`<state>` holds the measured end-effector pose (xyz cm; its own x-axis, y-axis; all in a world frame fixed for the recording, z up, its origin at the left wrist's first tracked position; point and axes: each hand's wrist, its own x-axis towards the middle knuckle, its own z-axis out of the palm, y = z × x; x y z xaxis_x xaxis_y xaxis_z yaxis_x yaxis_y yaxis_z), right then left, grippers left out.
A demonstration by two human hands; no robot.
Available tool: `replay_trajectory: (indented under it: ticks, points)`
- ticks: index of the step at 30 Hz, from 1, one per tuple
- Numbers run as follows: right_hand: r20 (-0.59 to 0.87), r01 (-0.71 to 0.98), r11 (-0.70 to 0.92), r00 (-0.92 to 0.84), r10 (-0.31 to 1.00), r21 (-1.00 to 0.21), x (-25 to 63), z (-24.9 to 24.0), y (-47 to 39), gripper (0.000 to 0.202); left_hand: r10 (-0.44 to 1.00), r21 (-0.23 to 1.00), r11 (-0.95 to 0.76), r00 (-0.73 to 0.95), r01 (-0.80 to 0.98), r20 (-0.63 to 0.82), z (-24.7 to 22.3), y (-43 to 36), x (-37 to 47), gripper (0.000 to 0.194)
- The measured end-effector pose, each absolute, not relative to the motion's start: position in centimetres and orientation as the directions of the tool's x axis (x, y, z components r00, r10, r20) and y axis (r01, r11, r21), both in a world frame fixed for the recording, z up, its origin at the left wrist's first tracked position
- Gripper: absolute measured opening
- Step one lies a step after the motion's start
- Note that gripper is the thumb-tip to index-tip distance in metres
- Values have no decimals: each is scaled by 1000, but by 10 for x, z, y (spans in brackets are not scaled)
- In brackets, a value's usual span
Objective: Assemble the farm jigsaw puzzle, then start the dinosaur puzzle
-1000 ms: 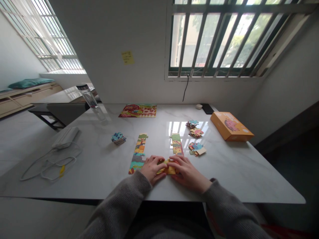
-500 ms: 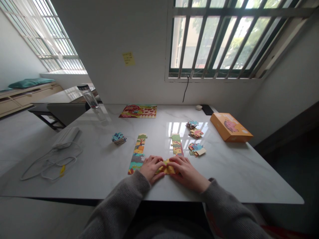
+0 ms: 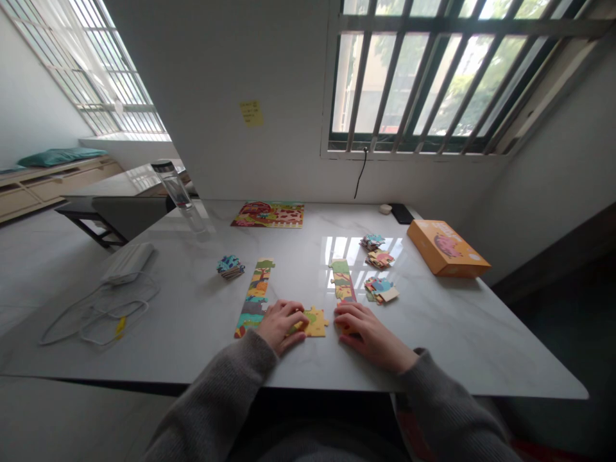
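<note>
My left hand (image 3: 283,326) has its fingers curled over joined yellow jigsaw pieces (image 3: 316,322), pressing them to the table. These run into the left jigsaw strip (image 3: 254,295), which shows a tree and animals. My right hand (image 3: 369,335) is closed over the lower end of the right jigsaw strip (image 3: 342,281) and partly hides a piece there. A gap of bare table separates the yellow pieces from the right hand. Stacks of loose jigsaw pieces (image 3: 381,290) lie beyond that hand, and another stack (image 3: 230,266) sits left of the left strip.
An orange box (image 3: 447,249) stands at the right, near a black phone (image 3: 401,213). A picture board (image 3: 268,215) lies at the back. On the left are a glass bottle (image 3: 172,186), a white device (image 3: 129,263) and its looped cable (image 3: 99,321).
My left hand and the left strip have slid left. The yellow pieces have come apart from the right side, and my right hand has shifted slightly right.
</note>
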<state>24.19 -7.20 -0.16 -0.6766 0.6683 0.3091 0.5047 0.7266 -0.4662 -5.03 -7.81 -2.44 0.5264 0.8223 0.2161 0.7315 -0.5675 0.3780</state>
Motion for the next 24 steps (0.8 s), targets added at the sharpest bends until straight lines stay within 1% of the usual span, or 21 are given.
replay_trajectory:
  ticks: [7,10,13,16,18,20,24]
  points:
    - [288,527,700,-659,695,-483,242,-4,-73,19,823,407,-565,525,718,218,-20,-82,-49,18]
    - [288,544,692,-648,706,-474,241,-6,-75,21,820,395,-571,511,719,257,-17,-84,-49,19]
    - [301,577,691,-630,716,-437,241,-7,-77,35,827,335,-550,442,765,347,-15,-85,-60,31]
    - [308,631,682,-609,731,-371,241,-8,-77,51,853,229,-440,324,868,410,-18,-87,-79,50]
    - [286,664,677,-614,736,-317,240,-7,-77,58,890,178,-324,235,929,391,-24,-89,-93,62]
    - [243,695,669,-624,743,-263,237,-8,-77,63,920,155,-258,193,954,342,-30,-91,-103,69]
    - [141,776,605,-588,796,-178,231,-12,-80,63,939,136,-265,224,955,261,-41,-92,-108,77]
